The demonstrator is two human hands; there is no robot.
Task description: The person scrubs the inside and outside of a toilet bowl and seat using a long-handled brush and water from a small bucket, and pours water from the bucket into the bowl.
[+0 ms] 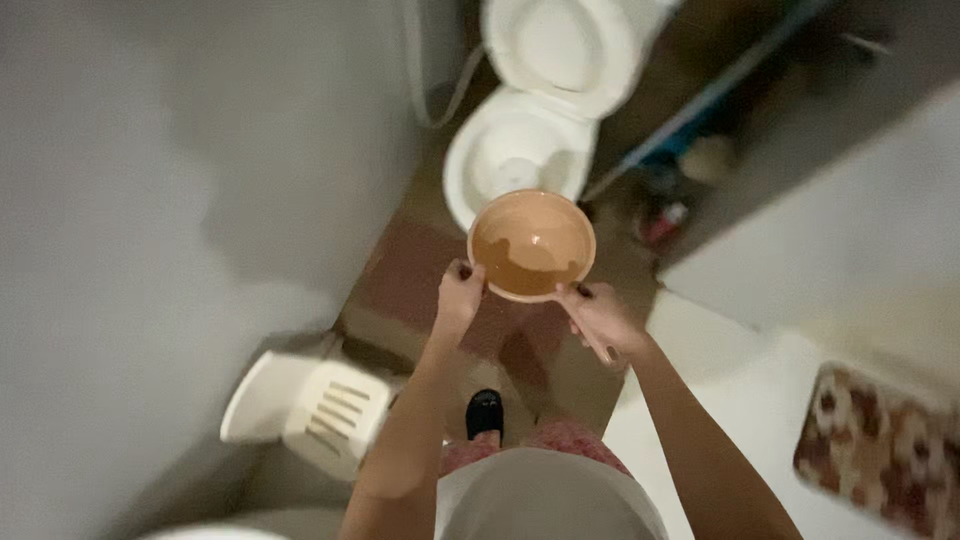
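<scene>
A white toilet (520,150) stands open ahead. Just before it hangs a tan dipper (532,243) with water inside, the left hand (458,298) pinching its rim, the right hand (600,318) closed round its handle.

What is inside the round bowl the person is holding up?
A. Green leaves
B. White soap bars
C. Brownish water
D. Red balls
C: the bowl, held at its rim by the left hand and by its handle in the right hand in front of the open toilet, has a pool of brownish liquid at its bottom and nothing else that can be made out.
</scene>
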